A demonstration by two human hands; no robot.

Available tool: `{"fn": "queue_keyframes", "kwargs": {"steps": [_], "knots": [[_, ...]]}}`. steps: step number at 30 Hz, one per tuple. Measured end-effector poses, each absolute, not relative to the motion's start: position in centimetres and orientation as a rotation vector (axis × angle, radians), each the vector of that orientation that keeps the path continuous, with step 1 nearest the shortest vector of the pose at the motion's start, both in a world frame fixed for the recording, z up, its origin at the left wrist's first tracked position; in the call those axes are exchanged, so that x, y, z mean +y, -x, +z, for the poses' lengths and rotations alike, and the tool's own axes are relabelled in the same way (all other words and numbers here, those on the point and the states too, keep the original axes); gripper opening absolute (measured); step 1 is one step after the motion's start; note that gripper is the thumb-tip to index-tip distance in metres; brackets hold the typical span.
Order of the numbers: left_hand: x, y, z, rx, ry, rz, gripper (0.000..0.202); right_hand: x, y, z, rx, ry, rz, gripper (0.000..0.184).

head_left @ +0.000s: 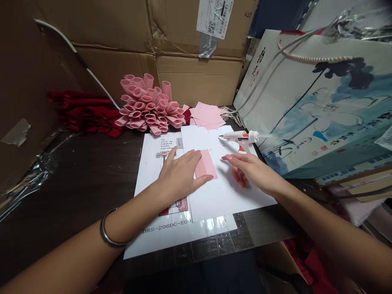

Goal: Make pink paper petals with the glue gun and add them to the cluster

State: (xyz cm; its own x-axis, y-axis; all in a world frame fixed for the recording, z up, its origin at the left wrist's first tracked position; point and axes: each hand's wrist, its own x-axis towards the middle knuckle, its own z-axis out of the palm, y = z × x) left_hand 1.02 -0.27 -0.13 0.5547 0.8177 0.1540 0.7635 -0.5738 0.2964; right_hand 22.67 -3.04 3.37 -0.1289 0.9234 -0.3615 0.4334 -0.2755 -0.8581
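Observation:
My left hand [179, 169] lies flat with fingers spread, its thumb and fingertips resting on a pink felt square [206, 165]. Part of that square is covered by the hand. The square lies on a white sheet of paper [211, 204]. To its right, my right hand [249, 169] hovers over the paper with thumb and fingers apart and nothing visible in it. Its lower fingers are curled and blurred. Just beyond it is a white glue gun [239, 136] with an orange trigger, its nozzle pointing left.
A bundle of rolled pink felt tubes [150, 104] stands at the back, beside stacked pink squares [208, 114]. Dark red felt strips [87, 112] lie left. Cardboard boxes [199, 77] wall the back; a painted paper bag [318, 102] stands right. A printed sheet [150, 183] lies under the white paper.

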Motion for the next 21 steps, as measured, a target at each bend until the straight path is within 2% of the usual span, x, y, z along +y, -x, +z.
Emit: {"fn": "queue_keyframes", "kwargs": {"steps": [5, 12, 15, 21], "knots": [[-0.1, -0.9, -0.2, 1.323, -2.588, 0.413, 0.061, 0.6, -21.6, 2.7, -1.349, 1.626, 1.623, 0.034], [0.0, -0.9, -0.1, 1.307, -2.564, 0.406, 0.065, 1.3, -22.0, 2.0, -1.470, 1.543, 1.669, 0.032], [0.1, -0.7, 0.1, 1.276, -2.566, 0.422, 0.065, 1.2, -22.2, 1.5, -1.613, 1.487, 1.598, 0.029], [0.8, 0.7, 0.6, 1.131, -2.634, 0.411, 0.036, 0.8, -21.9, 0.7, -1.907, 1.343, 1.163, 0.018]]}}
